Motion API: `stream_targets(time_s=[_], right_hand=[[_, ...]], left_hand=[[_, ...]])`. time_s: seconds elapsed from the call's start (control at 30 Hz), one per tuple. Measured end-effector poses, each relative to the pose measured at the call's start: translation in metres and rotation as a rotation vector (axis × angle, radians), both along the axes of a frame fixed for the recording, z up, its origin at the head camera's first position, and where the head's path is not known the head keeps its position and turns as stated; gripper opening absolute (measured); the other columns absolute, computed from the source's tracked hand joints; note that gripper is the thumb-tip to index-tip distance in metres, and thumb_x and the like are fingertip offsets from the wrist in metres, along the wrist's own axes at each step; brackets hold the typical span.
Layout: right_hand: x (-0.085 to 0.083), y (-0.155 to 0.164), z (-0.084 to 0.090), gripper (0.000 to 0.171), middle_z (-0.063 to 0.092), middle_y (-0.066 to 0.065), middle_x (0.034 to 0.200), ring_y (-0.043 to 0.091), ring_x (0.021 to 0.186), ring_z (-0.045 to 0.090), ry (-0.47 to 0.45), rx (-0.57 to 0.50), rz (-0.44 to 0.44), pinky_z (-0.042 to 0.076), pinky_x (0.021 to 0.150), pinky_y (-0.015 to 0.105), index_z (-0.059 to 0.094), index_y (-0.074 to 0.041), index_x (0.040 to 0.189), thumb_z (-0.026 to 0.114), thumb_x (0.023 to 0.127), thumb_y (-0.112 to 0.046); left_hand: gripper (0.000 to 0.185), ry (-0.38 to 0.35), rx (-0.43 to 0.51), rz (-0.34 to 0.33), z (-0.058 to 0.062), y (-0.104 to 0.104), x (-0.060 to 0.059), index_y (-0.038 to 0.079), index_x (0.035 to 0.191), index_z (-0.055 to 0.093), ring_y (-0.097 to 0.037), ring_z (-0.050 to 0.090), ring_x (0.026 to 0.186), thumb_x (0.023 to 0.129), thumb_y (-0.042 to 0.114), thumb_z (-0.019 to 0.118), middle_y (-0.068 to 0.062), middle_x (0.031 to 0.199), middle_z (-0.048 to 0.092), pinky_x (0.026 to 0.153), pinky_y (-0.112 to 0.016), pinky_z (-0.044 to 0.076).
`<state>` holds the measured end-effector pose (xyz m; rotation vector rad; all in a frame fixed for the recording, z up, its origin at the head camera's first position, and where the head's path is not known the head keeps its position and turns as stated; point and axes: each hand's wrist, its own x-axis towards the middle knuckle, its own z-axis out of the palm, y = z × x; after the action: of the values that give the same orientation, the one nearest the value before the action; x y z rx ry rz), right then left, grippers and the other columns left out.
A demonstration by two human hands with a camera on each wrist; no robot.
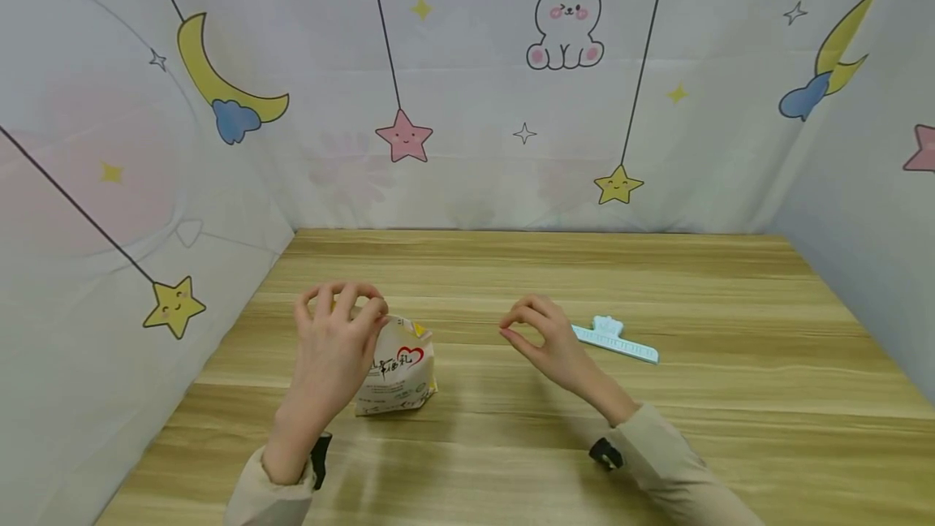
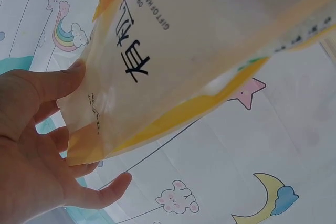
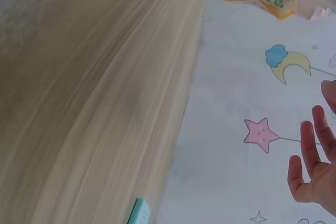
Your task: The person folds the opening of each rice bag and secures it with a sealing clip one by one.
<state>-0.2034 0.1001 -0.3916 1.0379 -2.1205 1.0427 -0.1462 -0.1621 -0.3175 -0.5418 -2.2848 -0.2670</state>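
My left hand [image 1: 332, 351] pinches the top edge of a cream and yellow printed food bag [image 1: 398, 372] that stands on the table at centre left. In the left wrist view, thumb and fingers grip one top corner of the bag [image 2: 173, 51], and the little finger stays apart from it. My right hand [image 1: 551, 347] hovers to the right of the bag, its thumb and fingertips close together with nothing between them. Close beside that hand lies a light-blue bag sealing clip [image 1: 617, 342]. Only the tip of the clip [image 3: 139, 212] shows in the right wrist view.
A wood-grain table [image 1: 730, 291] carries everything. White curtains [image 1: 475, 144] printed with stars, moons and a rabbit rise behind it and along both sides. Black wrist straps [image 1: 606, 454] show at the sleeve cuffs.
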Motion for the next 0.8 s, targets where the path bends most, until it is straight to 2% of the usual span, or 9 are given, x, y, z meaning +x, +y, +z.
stream_targets(time_s=[0.47,0.63,0.8], right_hand=[[-0.003,0.017,-0.004,0.017,0.058,-0.002,0.085,0.012,0.081,0.053,-0.005,-0.003,-0.058,0.044,0.070,0.027,0.064,-0.012,0.084,0.070,0.072,-0.002],[-0.002,0.022,-0.002,0.015,0.058,0.001,0.084,0.014,0.081,0.053,-0.030,-0.007,-0.051,0.045,0.068,0.030,0.064,-0.010,0.085,0.069,0.074,-0.001],[-0.004,0.029,-0.004,0.018,0.058,0.001,0.084,0.016,0.078,0.053,-0.013,-0.010,-0.052,0.045,0.066,0.029,0.064,-0.010,0.084,0.069,0.073,0.002]], left_hand=[[0.009,-0.002,-0.001,0.005,0.001,0.000,0.000,0.011,0.076,0.059,-0.034,0.047,0.094,0.076,0.010,0.068,-0.007,0.092,0.057,0.087,-0.057,0.028],[0.009,-0.006,-0.002,0.003,0.000,0.000,0.000,0.012,0.076,0.059,-0.034,0.047,0.094,0.076,0.010,0.068,-0.007,0.092,0.056,0.088,-0.057,0.027],[0.009,-0.006,-0.004,0.004,0.000,0.000,0.000,0.012,0.076,0.059,-0.034,0.047,0.094,0.076,0.010,0.068,-0.007,0.092,0.056,0.088,-0.057,0.027]])
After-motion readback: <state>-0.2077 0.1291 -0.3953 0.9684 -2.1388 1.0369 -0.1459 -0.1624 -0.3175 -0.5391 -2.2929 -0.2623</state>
